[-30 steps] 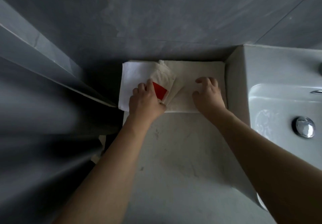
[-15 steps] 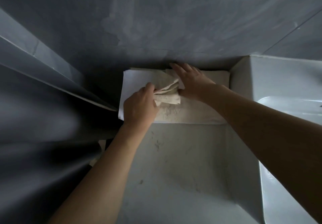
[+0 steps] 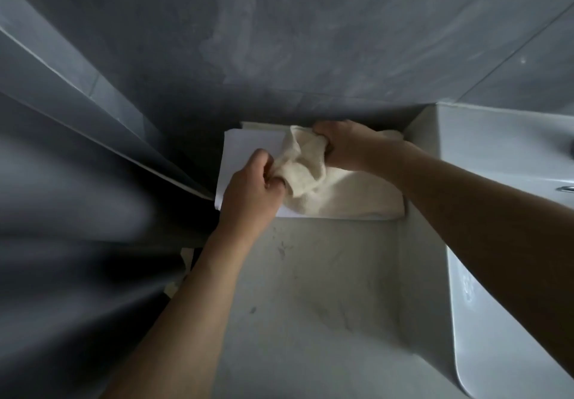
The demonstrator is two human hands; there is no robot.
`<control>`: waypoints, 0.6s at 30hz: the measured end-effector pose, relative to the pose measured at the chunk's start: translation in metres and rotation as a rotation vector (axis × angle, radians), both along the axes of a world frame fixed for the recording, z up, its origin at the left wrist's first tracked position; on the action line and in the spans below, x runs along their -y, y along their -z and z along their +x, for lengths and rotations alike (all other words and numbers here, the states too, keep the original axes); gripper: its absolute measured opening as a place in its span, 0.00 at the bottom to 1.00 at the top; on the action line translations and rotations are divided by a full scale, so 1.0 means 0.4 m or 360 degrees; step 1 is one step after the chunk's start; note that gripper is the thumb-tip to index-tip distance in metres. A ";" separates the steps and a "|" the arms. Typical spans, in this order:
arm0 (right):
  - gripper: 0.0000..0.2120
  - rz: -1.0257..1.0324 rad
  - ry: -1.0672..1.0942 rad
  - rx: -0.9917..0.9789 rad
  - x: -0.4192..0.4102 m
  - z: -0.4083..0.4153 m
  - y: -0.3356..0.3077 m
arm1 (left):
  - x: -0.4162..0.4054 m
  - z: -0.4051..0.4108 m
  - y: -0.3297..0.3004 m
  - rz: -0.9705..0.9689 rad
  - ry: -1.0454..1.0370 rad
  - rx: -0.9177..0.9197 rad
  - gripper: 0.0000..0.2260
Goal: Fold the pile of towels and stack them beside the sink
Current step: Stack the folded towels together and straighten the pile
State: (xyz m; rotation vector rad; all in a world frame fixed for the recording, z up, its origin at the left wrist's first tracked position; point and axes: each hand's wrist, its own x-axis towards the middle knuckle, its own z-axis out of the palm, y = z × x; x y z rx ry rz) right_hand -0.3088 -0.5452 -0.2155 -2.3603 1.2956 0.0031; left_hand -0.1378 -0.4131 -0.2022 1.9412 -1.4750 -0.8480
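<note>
A cream towel point(image 3: 310, 162) is bunched up and lifted between my two hands at the back of the counter. My left hand point(image 3: 251, 193) grips its near left corner with curled fingers. My right hand point(image 3: 344, 143) grips its far edge close to the wall. The towel's lower part drapes onto a flat cream towel point(image 3: 357, 196) beside the sink. A white folded towel point(image 3: 248, 143) lies flat to the left, partly under my left hand.
The white sink point(image 3: 497, 181) rises at the right, its side wall against the towels. A pale marble counter point(image 3: 310, 305) stretches toward me. Grey tiled wall point(image 3: 310, 41) stands behind, and a grey ledge point(image 3: 93, 112) runs along the left.
My right hand went from lying flat on the towel to gripping it near the wall. Both hands have lifted and bunched the cream towel. The red label seen earlier is hidden.
</note>
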 end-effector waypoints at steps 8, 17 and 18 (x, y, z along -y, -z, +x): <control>0.26 0.0165 0.0206 -0.0611 -0.080 -0.140 -0.085 | -0.054 -0.047 -0.144 -0.0440 -0.0932 -0.0721 0.05; 0.26 0.0706 0.0647 -0.0181 -0.254 -0.188 -0.203 | -0.155 -0.021 -0.225 -0.0400 -0.0961 -0.0284 0.04; 0.25 0.0861 0.0744 -0.0072 -0.285 -0.193 -0.223 | -0.166 -0.033 -0.236 -0.0403 -0.0900 -0.0207 0.04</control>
